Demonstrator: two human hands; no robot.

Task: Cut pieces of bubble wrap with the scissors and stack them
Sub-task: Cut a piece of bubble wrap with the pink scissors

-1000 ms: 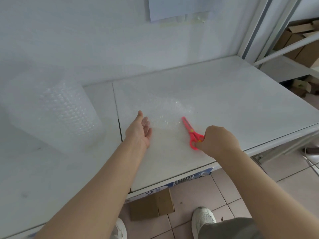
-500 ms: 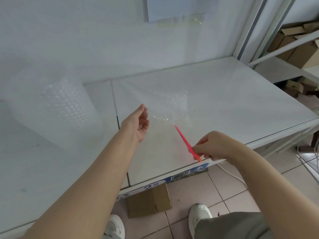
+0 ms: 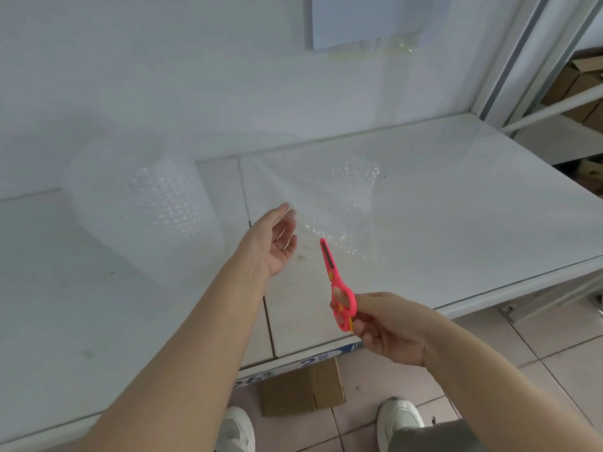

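We see the sheet of bubble wrap (image 3: 339, 197) lifted off the worktop (image 3: 473, 203) in the middle of the scene, its left edge pinched by the left hand (image 3: 272, 239) and the rest hanging toward the right, clear and faintly shining where the bubbles catch the light. How much of its lower edge touches the surface we cannot tell, since the film is nearly see-through. Just near of it and slightly right, the scissors (image 3: 337, 285) are held up above the front edge of the worktop by the right hand (image 3: 388, 324), whose fingers are curled round the pink handle loops; the blades are together and point far and a little left, toward the sheet, with the tip close to the wrap but apart from it. The left hand has its palm turned to the right, fingers loosely spread apart from the thumb side that grips the film. Farther left, well apart from both hands, the roll of bubble wrap (image 3: 140, 203) stands upright on the worktop against the wall (image 3: 163, 76). A sheet of paper (image 3: 365, 17) is fixed to that wall at the far top. At the far right, metal shelving (image 3: 554, 102) holds cardboard boxes (image 3: 580, 83). Near us, below the worktop edge, lie a cardboard piece (image 3: 300, 389) on the tiled floor (image 3: 509, 340) and two white shoes (image 3: 399, 419).
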